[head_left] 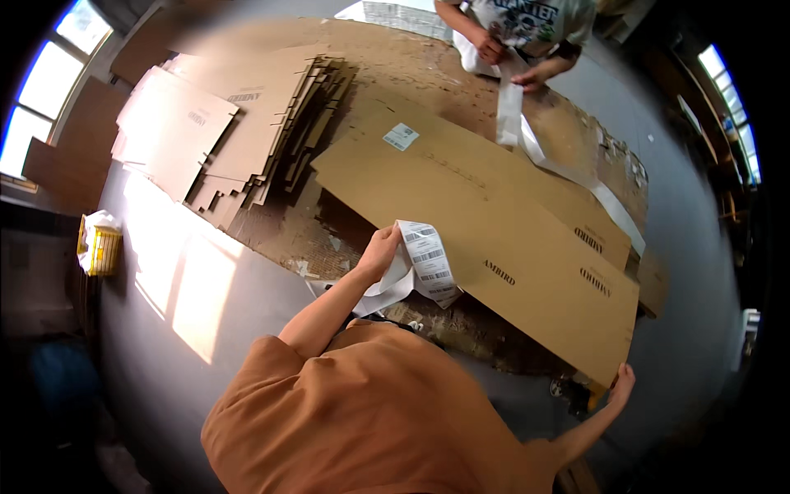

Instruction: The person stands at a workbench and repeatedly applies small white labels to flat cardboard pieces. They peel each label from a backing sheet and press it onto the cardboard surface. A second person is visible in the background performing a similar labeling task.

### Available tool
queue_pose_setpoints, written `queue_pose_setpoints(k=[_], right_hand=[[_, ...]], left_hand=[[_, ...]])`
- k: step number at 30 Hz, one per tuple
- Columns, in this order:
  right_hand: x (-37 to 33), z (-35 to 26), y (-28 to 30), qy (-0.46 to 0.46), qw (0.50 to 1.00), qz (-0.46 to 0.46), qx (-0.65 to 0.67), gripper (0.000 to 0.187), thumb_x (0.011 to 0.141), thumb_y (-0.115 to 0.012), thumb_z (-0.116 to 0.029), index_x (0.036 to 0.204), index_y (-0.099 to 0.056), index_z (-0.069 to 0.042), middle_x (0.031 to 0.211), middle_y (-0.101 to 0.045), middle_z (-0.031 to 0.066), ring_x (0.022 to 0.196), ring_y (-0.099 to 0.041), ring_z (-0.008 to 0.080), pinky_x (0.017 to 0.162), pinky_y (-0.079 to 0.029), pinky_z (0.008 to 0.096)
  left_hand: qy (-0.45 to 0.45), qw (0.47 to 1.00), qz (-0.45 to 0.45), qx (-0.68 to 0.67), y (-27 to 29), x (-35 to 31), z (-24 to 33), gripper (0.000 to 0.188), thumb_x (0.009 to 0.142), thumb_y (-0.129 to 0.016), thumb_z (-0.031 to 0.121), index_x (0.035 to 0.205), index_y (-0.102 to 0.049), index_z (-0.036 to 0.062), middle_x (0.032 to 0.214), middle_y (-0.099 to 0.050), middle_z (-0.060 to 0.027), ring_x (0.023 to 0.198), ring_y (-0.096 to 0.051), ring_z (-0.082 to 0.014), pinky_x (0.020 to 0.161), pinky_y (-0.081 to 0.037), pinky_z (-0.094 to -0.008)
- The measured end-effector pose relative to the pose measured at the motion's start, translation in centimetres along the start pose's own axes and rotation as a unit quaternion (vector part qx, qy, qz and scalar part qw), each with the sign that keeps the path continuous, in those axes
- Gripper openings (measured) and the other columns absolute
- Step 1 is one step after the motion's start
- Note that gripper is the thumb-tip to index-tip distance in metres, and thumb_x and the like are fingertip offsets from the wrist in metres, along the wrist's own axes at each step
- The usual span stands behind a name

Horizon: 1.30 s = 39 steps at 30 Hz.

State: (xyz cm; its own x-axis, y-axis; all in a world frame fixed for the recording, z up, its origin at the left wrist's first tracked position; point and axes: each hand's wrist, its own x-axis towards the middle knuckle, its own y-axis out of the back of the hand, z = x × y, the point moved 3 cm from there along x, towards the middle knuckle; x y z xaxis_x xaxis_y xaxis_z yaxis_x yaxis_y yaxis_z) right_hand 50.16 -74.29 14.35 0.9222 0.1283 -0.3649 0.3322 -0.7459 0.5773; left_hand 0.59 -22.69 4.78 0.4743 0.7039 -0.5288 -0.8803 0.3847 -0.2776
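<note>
My left hand [381, 253] pinches a strip of white barcode labels [426, 255], which curls over beside it and hangs down past the table's near edge. Far to the right, my right hand [623, 384] grips the near right corner of a long brown flattened cardboard box [461, 206]. This box lies slantwise across the table, with dark print on its face. One white label [401, 137] is stuck flat near its far left end. Beneath it another flattened box [576, 210] shows along the far side.
A worn brown table [387, 62] carries a stack of flattened boxes [247, 115] at left. Across it, a person [527, 33] holds a long white strip [535, 152] that trails along the table to the right. A yellow basket [103, 249] stands on the floor at left.
</note>
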Motion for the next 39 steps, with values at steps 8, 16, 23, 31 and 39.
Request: queue_pose_setpoints(k=[8,16,23,31,39], right_hand=[[-9.1,0.3,-21.1,0.005,0.906,-0.338,0.253,0.038,0.091,-0.060,-0.019,0.123,-0.051,-0.002,0.114,-0.058,0.0099,0.100,-0.057,0.0252,0.080,-0.047,0.0402],[-26.4,-21.9,-51.3,-0.020,0.862,-0.412,0.294,0.046,0.091,-0.057,-0.013,0.133,-0.041,-0.006,0.131,-0.048,0.0114,0.117,-0.049,0.0257,0.089,-0.044,0.0405],[-44.6,-30.2,-67.5,-0.009,0.733,-0.582,0.352,0.021,0.094,-0.052,-0.011,0.113,-0.046,-0.004,0.113,-0.057,0.0103,0.104,-0.057,0.0207,0.080,-0.052,0.0356],[-46.5,-29.8,-65.2,0.187,0.679,-0.694,0.149,0.055,0.095,-0.056,-0.020,0.136,-0.031,0.008,0.110,-0.061,0.0160,0.098,-0.061,0.0186,0.086,-0.050,0.0297],[-44.8,-33.7,-55.7,0.295,0.666,-0.668,0.151,0.044,0.088,-0.061,-0.005,0.130,-0.045,0.000,0.095,-0.062,0.0069,0.085,-0.059,0.0094,0.074,-0.049,0.0240]], left_hand=[[-0.328,0.930,0.161,0.042,9.6,-6.9,17.0,0.033,0.099,-0.043,0.019,0.090,-0.062,-0.0058,0.076,-0.062,-0.0012,0.071,-0.052,-0.0061,0.063,-0.044,-0.0236],[-0.377,0.852,0.362,-0.031,24.9,-17.8,16.9,0.028,0.092,-0.045,-0.002,0.116,-0.059,0.0005,0.093,-0.064,-0.0033,0.077,-0.058,-0.0089,0.063,-0.048,-0.0221],[-0.394,0.810,0.426,0.084,25.6,-22.3,15.2,0.033,0.080,-0.047,-0.015,0.100,-0.068,0.0012,0.092,-0.063,-0.0043,0.082,-0.060,-0.0114,0.069,-0.050,-0.0223],[-0.424,0.811,0.351,0.197,23.5,-18.3,16.5,0.025,0.070,-0.066,-0.014,0.090,-0.070,0.0020,0.092,-0.063,-0.0071,0.084,-0.060,-0.0140,0.072,-0.049,-0.0248],[-0.371,0.911,0.149,0.104,15.9,-12.0,19.1,0.024,0.077,-0.059,-0.011,0.097,-0.067,0.0003,0.093,-0.068,-0.0054,0.085,-0.063,-0.0115,0.077,-0.052,-0.0244]])
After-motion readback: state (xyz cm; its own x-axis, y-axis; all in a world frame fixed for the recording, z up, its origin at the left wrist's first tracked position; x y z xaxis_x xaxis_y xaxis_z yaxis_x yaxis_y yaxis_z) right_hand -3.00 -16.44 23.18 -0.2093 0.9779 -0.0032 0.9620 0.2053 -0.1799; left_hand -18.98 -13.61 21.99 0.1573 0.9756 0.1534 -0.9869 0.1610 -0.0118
